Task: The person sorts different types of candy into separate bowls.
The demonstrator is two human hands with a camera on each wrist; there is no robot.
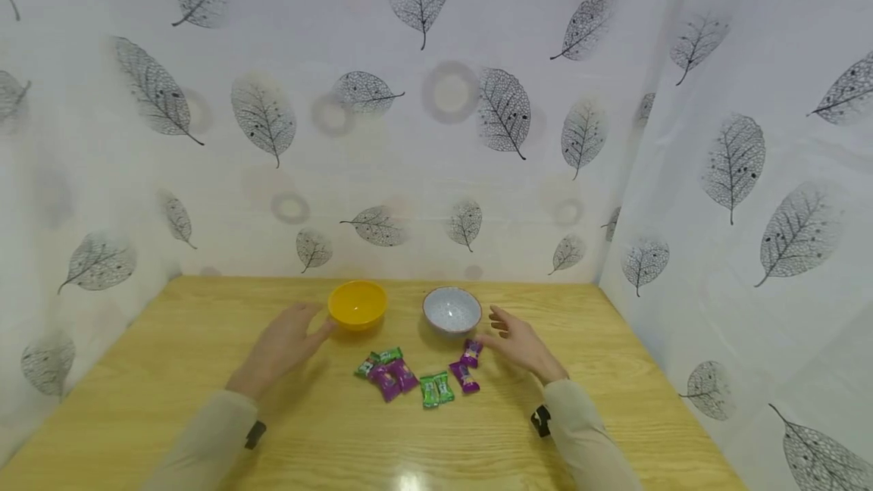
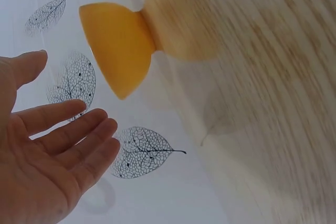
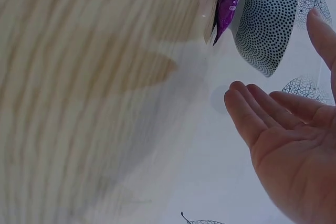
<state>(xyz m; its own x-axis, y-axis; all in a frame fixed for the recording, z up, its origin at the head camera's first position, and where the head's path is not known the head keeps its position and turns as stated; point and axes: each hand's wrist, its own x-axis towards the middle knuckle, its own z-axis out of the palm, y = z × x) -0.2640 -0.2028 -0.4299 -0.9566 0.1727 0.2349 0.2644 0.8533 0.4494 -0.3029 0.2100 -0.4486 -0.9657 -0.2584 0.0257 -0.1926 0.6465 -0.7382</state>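
My left hand point(image 1: 281, 345) is just left of a yellow bowl point(image 1: 358, 304), fingers extended and holding nothing. In the left wrist view a gap shows between that hand point(image 2: 63, 153) and the bowl point(image 2: 118, 45). To the right stands a speckled bowl point(image 1: 452, 311) with a reddish rim. Beside it is my right hand point(image 1: 521, 345), its fingers loosely extended and gripping nothing. The right wrist view shows the palm point(image 3: 294, 150) below the dotted bowl point(image 3: 266, 22). Purple wrapped candies point(image 1: 464, 376) and green ones point(image 1: 437, 389) lie in front of the bowls.
More purple candies point(image 1: 393, 379) and green candies point(image 1: 387, 355) are bunched in front of the yellow bowl. Everything stands on a wood-grain table point(image 1: 409, 445). A leaf-patterned white curtain point(image 1: 436, 135) borders its back and sides.
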